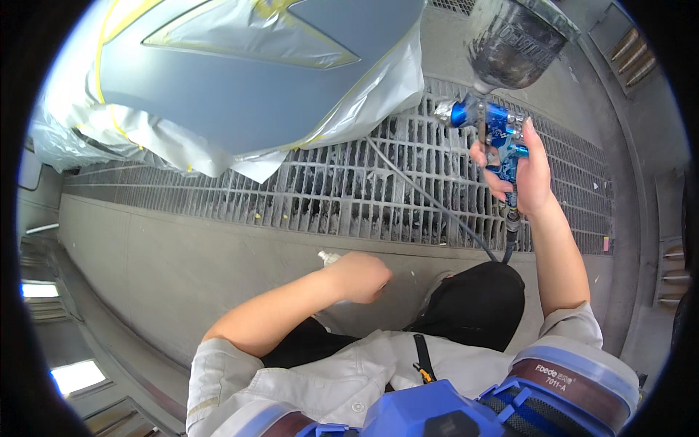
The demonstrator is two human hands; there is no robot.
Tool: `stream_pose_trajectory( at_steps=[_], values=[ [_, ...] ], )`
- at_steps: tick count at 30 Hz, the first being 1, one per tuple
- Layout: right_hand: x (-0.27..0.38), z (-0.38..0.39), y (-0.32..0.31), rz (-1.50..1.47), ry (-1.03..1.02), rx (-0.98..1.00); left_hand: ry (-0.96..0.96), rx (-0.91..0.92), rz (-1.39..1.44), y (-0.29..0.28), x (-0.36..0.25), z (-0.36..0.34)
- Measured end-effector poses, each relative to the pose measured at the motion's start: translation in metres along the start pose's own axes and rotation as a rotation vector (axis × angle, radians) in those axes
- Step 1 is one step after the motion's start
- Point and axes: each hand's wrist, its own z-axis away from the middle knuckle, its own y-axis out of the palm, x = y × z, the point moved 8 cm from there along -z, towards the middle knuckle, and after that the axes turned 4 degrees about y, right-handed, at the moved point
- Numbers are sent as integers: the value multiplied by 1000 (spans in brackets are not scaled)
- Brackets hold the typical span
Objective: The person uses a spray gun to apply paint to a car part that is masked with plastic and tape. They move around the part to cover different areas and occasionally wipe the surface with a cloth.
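Note:
My right hand (520, 167) grips a blue and silver spray gun (495, 131) upright, topped by a paint-smeared grey gravity cup (513, 47). A dark hose (511, 240) runs down from the gun's handle and loops across the grating. Lower, near the middle, my left hand (355, 277) is closed round a white plastic object (327, 258), mostly hidden by the fingers, with a small tip showing. At the upper left, in front of me, is a grey curved panel (211, 95) with yellow tape and white masking sheets (393, 87) around it, apart from both hands.
A metal floor grating (306, 204) runs beneath the panel, beside concrete floor (167, 262). Curved walls with slatted openings (630, 58) and bright light panels (76, 376) line the sides. My bent knee (477, 298) and a blue respirator with round filters (437, 408) show at the bottom.

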Motion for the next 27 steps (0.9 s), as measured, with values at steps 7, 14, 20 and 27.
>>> stream_pose_trajectory(
  at_steps=[7, 14, 20, 27],
  values=[
    [28, -16, -69, 41, -260, -365, -325, -75, 108, -6, 37, 40],
    [50, -13, -44, -305, -165, 206, -526, -193, 256, -2, 43, 79],
    [92, -31, -80, -174, -374, -102, -544, -218, 291, 4, 45, 71],
    [89, -26, -23, -357, -223, 350, -547, -75, 388, 38, 71, 54]
  ],
)
